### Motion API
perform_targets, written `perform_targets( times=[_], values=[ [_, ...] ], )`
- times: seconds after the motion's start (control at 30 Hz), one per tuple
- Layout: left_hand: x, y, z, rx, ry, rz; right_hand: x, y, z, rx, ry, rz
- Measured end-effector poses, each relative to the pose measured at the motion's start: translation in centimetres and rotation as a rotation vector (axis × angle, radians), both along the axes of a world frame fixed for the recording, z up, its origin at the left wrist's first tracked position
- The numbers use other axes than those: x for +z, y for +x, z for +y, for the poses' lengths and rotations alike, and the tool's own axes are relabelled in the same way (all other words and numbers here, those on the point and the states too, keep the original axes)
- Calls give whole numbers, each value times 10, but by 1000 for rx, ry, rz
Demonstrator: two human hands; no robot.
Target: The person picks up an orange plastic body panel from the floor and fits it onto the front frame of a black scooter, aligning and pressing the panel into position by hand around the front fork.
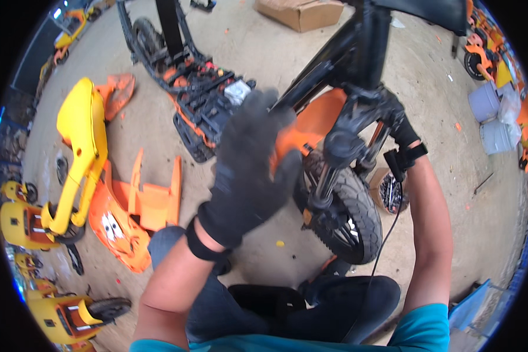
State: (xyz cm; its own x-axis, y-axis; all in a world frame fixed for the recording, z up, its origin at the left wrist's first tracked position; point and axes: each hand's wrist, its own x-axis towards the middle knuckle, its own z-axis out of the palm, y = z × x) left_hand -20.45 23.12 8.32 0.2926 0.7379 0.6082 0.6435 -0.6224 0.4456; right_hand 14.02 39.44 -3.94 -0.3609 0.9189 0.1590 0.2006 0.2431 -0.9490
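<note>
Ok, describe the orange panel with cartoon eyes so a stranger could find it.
Start with the long yellow body part lying at the left. Just right of its lower end, left of the gloved left hand, lies a curved orange panel. Unlike the plain orange pronged piece beside it, it bears two white eyes.

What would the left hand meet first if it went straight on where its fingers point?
The left hand points over the floor toward the cardboard box, probably met first; depth is unclear, so the black frame tube close on its right might be brushed sooner.
</note>
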Motion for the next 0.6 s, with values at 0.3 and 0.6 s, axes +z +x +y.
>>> perform_targets(
  times=[0.3,0.6],
  values=[
    [-35,-88,24,-112,-42,71,-1,59,-17,-54,107,-204],
    [-45,-103,19,-184,38,394,148,-32,-185,-761,305,-238]
  ],
)
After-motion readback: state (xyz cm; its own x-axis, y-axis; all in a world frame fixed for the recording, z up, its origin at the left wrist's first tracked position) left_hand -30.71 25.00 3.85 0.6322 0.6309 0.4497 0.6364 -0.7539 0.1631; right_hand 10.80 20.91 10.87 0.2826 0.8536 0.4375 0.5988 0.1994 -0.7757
